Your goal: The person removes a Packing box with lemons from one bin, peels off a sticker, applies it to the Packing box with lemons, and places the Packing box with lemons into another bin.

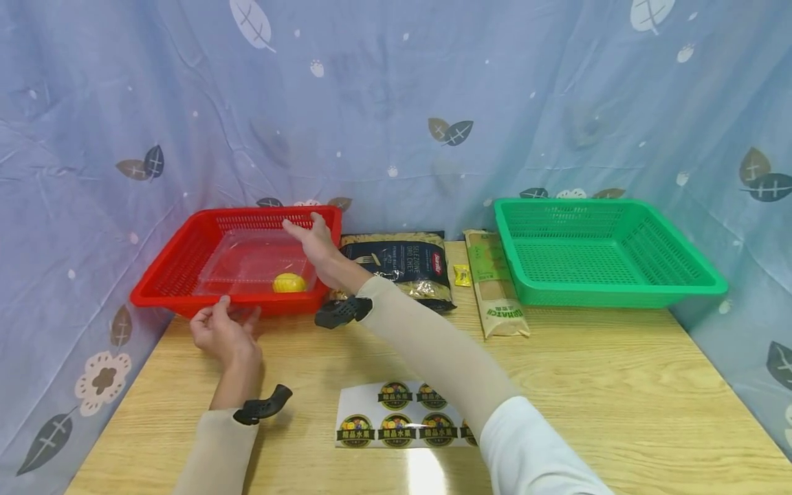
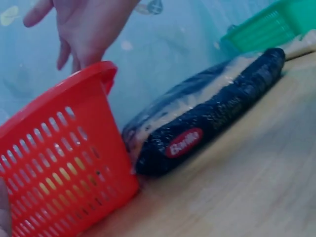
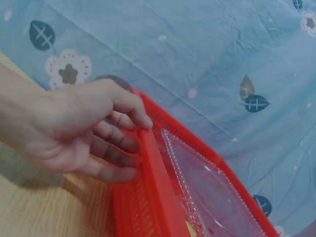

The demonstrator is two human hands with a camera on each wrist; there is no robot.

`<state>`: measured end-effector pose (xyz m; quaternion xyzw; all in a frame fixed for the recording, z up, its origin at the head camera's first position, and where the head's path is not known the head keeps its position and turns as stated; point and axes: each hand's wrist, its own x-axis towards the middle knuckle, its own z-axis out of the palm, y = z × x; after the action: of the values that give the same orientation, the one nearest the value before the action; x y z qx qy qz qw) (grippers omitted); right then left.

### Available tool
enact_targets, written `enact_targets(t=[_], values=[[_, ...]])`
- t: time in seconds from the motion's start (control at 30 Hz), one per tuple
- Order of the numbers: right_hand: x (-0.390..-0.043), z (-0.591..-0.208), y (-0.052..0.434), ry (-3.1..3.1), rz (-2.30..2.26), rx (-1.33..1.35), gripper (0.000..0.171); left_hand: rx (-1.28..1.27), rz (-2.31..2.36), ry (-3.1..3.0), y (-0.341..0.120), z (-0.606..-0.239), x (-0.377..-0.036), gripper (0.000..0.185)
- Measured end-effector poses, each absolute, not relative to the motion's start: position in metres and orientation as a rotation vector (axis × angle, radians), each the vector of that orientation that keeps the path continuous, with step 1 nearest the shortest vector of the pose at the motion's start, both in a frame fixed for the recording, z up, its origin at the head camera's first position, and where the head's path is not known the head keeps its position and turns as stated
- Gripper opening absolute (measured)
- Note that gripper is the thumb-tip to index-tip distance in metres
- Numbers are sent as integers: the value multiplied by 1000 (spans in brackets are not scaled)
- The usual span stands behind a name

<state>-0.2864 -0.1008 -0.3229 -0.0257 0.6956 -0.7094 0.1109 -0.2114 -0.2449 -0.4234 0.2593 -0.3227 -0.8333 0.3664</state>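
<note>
Near edge of the tabletop: a sheet of round stickers (image 1: 405,416) lies flat, partly covered by the right sleeve (image 1: 433,350). Toward the near left corner, the left hand (image 1: 224,335) meets the front rim of the red basket (image 1: 185,265); the right wrist view shows its thumb over the rim and its fingers curled against the outer wall, so it pinches the rim. The right hand (image 1: 315,240) reaches across the basket's far right part with fingers spread and relaxed, holding nothing; whether they touch the rim or only hover cannot be told.

Inside the basket a clear plastic box (image 1: 250,265) rests with a small yellow round thing (image 1: 289,282) at its near right corner.

Just right of the basket lies a dark bag of pasta (image 1: 402,268), then a small yellow wrapper (image 1: 461,276) and a long green-and-tan packet (image 1: 495,289). The green basket (image 1: 674,268) stands at the far right corner, over the packet's far end.

Judged from the hands, the basket is being steadied or shifted. This is best done with the front pinch kept firm, the far hand taking an equal share, and the basket held level so the clear box does not slide.

Hard to make out: whether the yellow thing sits inside or beside the clear box, the sticker print, and the left hand's fingertips in the head view.
</note>
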Motion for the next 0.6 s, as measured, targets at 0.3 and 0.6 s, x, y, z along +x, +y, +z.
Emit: enact_targets(t=[0.3, 0.6], values=[[-292, -332, -121, 2228, -1968, 86, 82, 738, -2090, -761, -249, -411, -219, 26], [-297, -344, -134, 2208, -2001, 229, 88, 736, -2067, -775, -253, -412, -221, 35]])
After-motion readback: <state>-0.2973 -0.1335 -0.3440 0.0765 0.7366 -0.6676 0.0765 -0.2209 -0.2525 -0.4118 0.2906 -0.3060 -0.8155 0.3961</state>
